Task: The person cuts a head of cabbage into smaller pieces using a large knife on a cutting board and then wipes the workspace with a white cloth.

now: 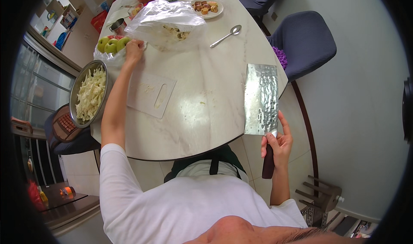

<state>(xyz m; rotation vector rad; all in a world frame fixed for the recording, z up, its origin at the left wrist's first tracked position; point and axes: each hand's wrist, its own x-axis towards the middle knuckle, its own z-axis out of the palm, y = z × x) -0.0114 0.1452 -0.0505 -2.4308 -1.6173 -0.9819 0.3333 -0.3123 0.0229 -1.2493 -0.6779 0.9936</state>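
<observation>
My right hand (280, 144) grips a cleaver (261, 98) by its dark handle. The broad, hammered metal blade points away from me over the table's right edge. At the far left, my left hand (134, 51) has its fingers curled beside green apples (111, 45) in a clear plastic bag. Something whitish shows at its fingertips; whether it is held cannot be told. Nearer me lies a translucent cutting board (145, 95) with pale scraps on it. Left of my forearm stands a metal bowl (72, 106) full of pale shredded vegetable (91, 94).
On the marble-look table (206, 121) sit a clear plastic bag (171, 21) with food inside, a metal cup (118, 26), a spoon (226, 36) and a plate (211, 16) of browned pieces. A covered chair (305, 45) stands at the right, another chair (75, 144) at the left.
</observation>
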